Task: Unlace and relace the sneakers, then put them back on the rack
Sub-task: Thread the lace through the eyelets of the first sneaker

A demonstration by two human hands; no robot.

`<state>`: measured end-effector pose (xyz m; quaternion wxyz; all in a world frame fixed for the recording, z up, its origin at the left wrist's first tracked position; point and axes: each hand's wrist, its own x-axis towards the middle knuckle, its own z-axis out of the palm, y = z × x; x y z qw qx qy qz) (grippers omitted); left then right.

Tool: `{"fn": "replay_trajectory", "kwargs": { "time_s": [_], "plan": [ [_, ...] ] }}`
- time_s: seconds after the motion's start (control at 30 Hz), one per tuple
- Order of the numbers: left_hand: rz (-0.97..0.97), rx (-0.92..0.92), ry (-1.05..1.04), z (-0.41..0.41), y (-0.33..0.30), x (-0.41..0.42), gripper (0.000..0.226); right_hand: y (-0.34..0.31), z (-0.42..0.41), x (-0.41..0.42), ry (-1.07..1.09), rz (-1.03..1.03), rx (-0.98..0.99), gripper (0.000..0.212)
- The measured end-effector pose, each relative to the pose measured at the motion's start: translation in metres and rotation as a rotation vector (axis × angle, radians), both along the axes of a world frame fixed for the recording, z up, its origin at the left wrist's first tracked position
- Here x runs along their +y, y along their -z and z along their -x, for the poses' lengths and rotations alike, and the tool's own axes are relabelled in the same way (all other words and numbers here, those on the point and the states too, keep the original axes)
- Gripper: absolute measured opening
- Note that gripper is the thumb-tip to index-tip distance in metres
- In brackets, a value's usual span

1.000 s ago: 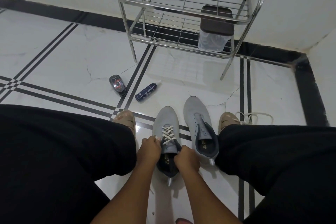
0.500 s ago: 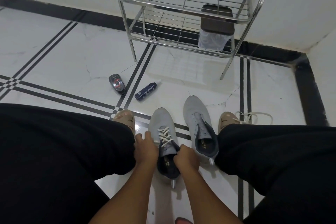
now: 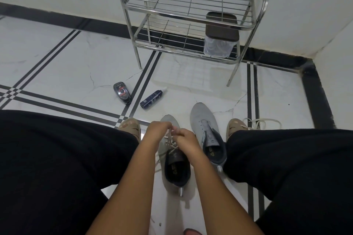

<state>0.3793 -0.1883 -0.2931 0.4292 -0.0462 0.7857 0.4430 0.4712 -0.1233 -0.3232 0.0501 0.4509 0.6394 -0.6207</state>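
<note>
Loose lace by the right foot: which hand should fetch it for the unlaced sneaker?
Right, probably. The loose lace lies on the floor on the right, beyond the unlaced sneaker. The right hand is on that side; the left hand would have to cross over. Both are busy at the laced sneaker now.

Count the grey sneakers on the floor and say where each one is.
2. One laced sneaker lies between the person's legs, under both hands working its lace. The other sneaker, without a lace, sits just right of it, beside the right leg. None on the rack.
</note>
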Motion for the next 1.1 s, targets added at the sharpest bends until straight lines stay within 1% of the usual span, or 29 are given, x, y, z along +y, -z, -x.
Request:
{"fn": "replay_trajectory", "kwargs": {
  "time_s": [0.03, 0.07, 0.13, 0.2, 0.23, 0.3, 0.33, 0.37, 0.4, 0.47, 0.5, 0.53, 0.6, 0.67, 0.7, 0.73, 0.77, 0.8, 0.83, 0.87, 0.9, 0.93, 0.97, 1.0, 1.03, 1.1],
  "plan": [
    [-0.027, -0.03, -0.042, -0.004, -0.004, -0.001, 0.024, -0.004, 0.003, -0.001, 0.024, 0.135, 0.059, 0.02],
    [-0.061, -0.069, -0.081, -0.007, -0.005, -0.001, 0.022, -0.006, 0.003, -0.003, 0.028, 0.205, 0.089, 0.021],
    [-0.144, -0.144, -0.144, -0.012, -0.008, -0.002, 0.022, -0.007, 0.001, -0.007, 0.017, 0.249, 0.111, 0.022],
    [-0.186, -0.182, -0.201, -0.014, -0.011, -0.004, 0.022, -0.008, -0.004, -0.005, 0.009, 0.273, 0.104, 0.015],
    [-0.195, -0.194, -0.249, -0.014, -0.013, -0.006, 0.023, -0.009, -0.007, -0.001, -0.002, 0.29, 0.107, 0.015],
    [-0.201, -0.233, -0.37, -0.013, -0.013, -0.01, 0.031, -0.014, -0.013, 0.012, -0.017, 0.345, 0.112, 0.017],
    [-0.228, -0.268, -0.434, -0.012, -0.012, -0.012, 0.034, -0.018, -0.016, 0.02, -0.047, 0.322, 0.096, 0.018],
    [-0.269, -0.313, -0.495, -0.012, -0.013, -0.013, 0.035, -0.023, -0.018, 0.028, -0.092, 0.252, 0.058, 0.017],
    [-0.306, -0.347, -0.547, -0.011, -0.012, -0.014, 0.035, -0.027, -0.018, 0.036, -0.161, 0.114, -0.008, 0.016],
    [-0.319, -0.397, -0.655, -0.01, -0.007, -0.016, 0.037, -0.031, -0.017, 0.049, -0.296, -0.305, -0.193, 0.019],
    [-0.307, -0.409, -0.698, -0.009, -0.003, -0.017, 0.039, -0.033, -0.017, 0.052, -0.295, -0.512, -0.278, 0.022],
    [-0.288, -0.409, -0.723, -0.009, 0.003, -0.019, 0.04, -0.035, -0.017, 0.054, -0.238, -0.633, -0.302, 0.022],
    [-0.219, -0.379, -0.724, -0.008, 0.014, -0.023, 0.04, -0.036, -0.018, 0.057, -0.122, -0.682, -0.25, 0.023],
    [-0.115, -0.329, -0.693, -0.007, 0.026, -0.025, 0.042, -0.033, -0.016, 0.058, -0.102, -0.646, -0.199, 0.027],
    [-0.051, -0.266, -0.661, -0.008, 0.032, -0.024, 0.046, -0.032, -0.016, 0.057, -0.132, -0.648, -0.18, 0.029],
    [0.034, -0.176, -0.613, -0.01, 0.034, -0.022, 0.051, -0.033, -0.014, 0.056, -0.184, -0.665, -0.173, 0.03],
    [0.159, -0.051, -0.552, -0.012, 0.035, -0.02, 0.056, -0.032, -0.011, 0.054, -0.237, -0.69, -0.162, 0.031],
    [0.266, 0.092, -0.493, -0.015, 0.032, -0.019, 0.055, -0.032, -0.008, 0.052, -0.286, -0.706, -0.149, 0.03],
    [0.29, 0.23, -0.421, -0.016, 0.029, -0.017, 0.046, -0.03, -0.005, 0.048, -0.317, -0.706, -0.13, 0.028],
    [0.238, 0.349, -0.317, -0.017, 0.026, -0.014, 0.032, -0.028, -0.002, 0.044, -0.333, -0.695, -0.112, 0.026],
    [0.145, 0.424, -0.181, -0.016, 0.027, -0.011, 0.022, -0.025, 0.0, 0.039, -0.333, -0.676, -0.101, 0.024],
    [0.052, 0.443, -0.042, -0.016, 0.03, -0.006, 0.02, -0.022, 0.002, 0.035, -0.321, -0.66, -0.098, 0.022],
    [-0.036, 0.408, 0.076, -0.017, 0.034, -0.004, 0.021, -0.02, 0.003, 0.033, -0.302, -0.648, -0.098, 0.022],
    [-0.111, 0.345, 0.149, -0.018, 0.035, -0.002, 0.021, -0.02, 0.004, 0.032, -0.292, -0.646, -0.096, 0.023],
    [-0.146, 0.305, 0.184, -0.02, 0.037, -0.002, 0.02, -0.022, 0.003, 0.032, -0.292, -0.658, -0.095, 0.022],
    [-0.114, 0.293, 0.198, -0.022, 0.041, -0.003, 0.023, -0.024, 0.001, 0.037, -0.307, -0.689, -0.092, 0.017]
  ]
}}
